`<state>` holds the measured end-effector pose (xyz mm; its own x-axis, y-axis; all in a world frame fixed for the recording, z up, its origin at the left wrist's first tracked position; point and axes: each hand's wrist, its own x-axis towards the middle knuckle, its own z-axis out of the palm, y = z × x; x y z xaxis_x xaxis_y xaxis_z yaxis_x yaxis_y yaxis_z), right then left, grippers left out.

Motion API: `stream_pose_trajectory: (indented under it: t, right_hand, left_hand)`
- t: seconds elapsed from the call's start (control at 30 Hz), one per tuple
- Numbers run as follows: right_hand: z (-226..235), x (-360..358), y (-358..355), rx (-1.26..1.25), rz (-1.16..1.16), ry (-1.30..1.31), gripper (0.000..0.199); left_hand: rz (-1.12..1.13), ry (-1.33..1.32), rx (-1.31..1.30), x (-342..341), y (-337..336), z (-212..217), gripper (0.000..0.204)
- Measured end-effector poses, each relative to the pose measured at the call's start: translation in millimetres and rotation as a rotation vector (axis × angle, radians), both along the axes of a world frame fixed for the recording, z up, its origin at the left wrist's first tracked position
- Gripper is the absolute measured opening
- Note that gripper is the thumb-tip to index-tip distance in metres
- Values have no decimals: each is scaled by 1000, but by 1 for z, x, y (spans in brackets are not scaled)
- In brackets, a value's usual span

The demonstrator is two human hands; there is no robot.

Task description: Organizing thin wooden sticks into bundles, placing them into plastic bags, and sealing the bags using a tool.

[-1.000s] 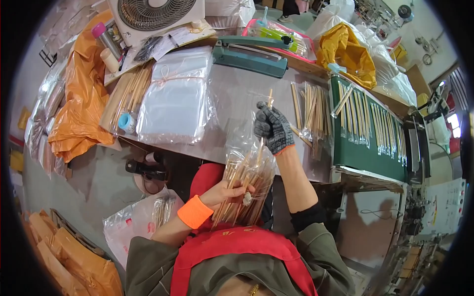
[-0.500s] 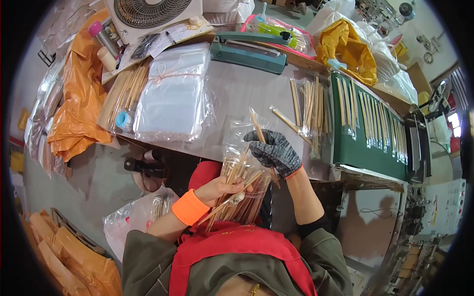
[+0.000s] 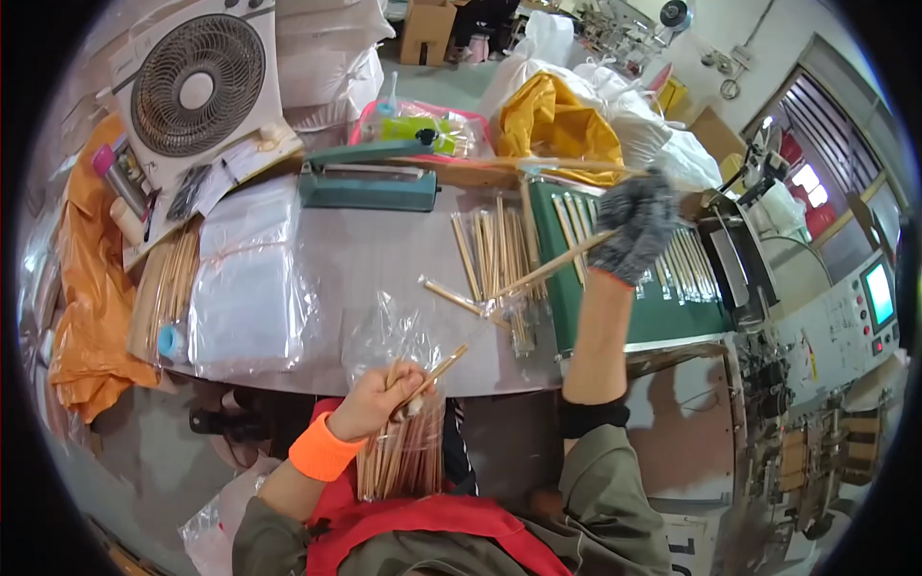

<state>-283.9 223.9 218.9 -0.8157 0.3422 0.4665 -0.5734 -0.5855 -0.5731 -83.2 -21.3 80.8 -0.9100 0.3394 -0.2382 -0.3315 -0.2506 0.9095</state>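
Note:
My left hand point(image 3: 381, 401), with an orange wristband, grips the top of a clear plastic bag point(image 3: 401, 451) full of wooden chopsticks at the table's near edge. My right hand point(image 3: 636, 221), in a grey knitted glove, is raised over the green conveyor point(image 3: 653, 317) and holds a wrapped pair of chopsticks point(image 3: 547, 269) that slants down to the left. Loose wrapped chopsticks point(image 3: 492, 254) lie in a row on the grey table point(image 3: 375, 259) between the hands.
A pile of clear bags point(image 3: 248, 278) lies at the left with a chopstick bundle point(image 3: 171, 283) beside it. A green heat sealer point(image 3: 367, 182) and a fan point(image 3: 197, 84) stand at the back. A machine with a control panel point(image 3: 864, 317) is at the right.
My right hand has risen from the bag and moved right over the green conveyor, holding a wrapped pair of chopsticks. My left hand stays on the bag.

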Motion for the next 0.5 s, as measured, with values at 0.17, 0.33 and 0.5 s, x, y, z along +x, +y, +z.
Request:
stream_pose_trajectory:
  t: [0.17, 0.33, 0.5]
  right_hand:
    - [76, -35, 22, 194, -863, 336, 12]
    - [102, -161, 219, 545, -1248, 295, 23]
    - [107, -182, 178, 498, -1654, 662, 24]
  left_hand:
    - [29, 249, -156, -53, 23, 32, 25]
    - [169, 299, -409, -71, 23, 13, 27]
    - [198, 197, -185, -93, 14, 3, 22]
